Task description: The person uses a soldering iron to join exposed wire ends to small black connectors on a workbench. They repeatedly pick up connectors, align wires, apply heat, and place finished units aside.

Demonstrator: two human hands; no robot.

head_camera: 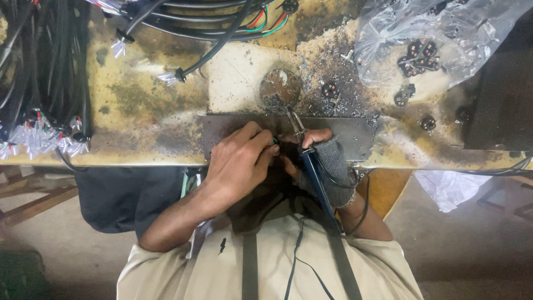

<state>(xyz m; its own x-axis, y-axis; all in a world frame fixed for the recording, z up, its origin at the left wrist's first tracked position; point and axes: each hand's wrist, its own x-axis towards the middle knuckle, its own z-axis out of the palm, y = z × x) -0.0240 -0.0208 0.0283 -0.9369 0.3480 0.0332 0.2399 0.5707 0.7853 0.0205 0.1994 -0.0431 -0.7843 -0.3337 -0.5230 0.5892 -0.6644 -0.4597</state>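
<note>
Head view, looking straight down: a dark metal plate [355, 136] is seen lying at the near edge of a stained yellow workbench [139, 111], and everything is placed from that plate.

Over the plate's near edge, toward its left half, the left hand [239, 164] is held bare, its fingers curled together and pinched on something small with a glimpse of green at the fingertips [273, 145]; it is probably a wire end, though it is too hidden to be told for sure.

Just right of it, touching or nearly so, the right hand [325, 161] is seen in a grey fingerless glove, fingers wrapped tight round the blue handle of a soldering iron [311, 166]. The iron's metal tip is pointed away across the plate, and its black cord is trailed back over the person's chest.

Just beyond the plate's far edge, a round tin [281, 88] is set on a pale patch, with metal scraps strewn about it.

Beyond the plate and to its right, a clear plastic bag [444, 33] is spread, small black round connectors [419, 58] showing through it and a few more lying loose nearer the plate.

Far to the plate's left, bundles of black cable [44, 72] are heaped, their ends sleeved in clear plastic.
</note>
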